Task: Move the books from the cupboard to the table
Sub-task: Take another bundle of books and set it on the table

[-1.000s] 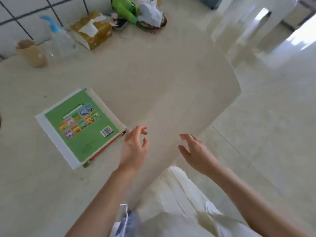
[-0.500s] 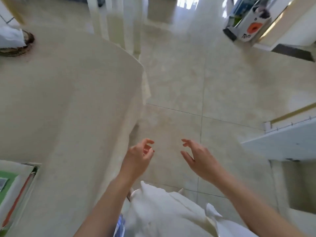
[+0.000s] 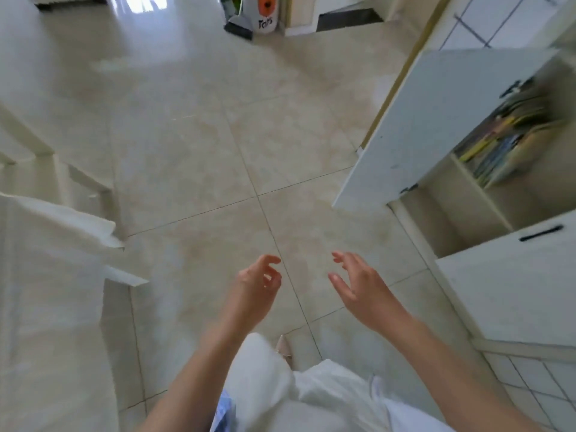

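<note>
Both hands, left hand (image 3: 255, 283) and right hand (image 3: 358, 285), are hanging empty with loosely spread fingers over the floor. The leaning row of colourful paperback books (image 3: 508, 135) is sitting on the open white cupboard (image 3: 436, 120) shelf. Reach in low, gripping spines squarely so neighbouring books are not toppling.

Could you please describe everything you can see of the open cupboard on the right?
The cupboard is white, seemingly painted board, and low beside the tiled floor. Its door stands wide open on dark hinges. Inside, a shelf holds a blurred stack of books, leaning; the compartment below looks bare. Neither hand touches it.
</note>
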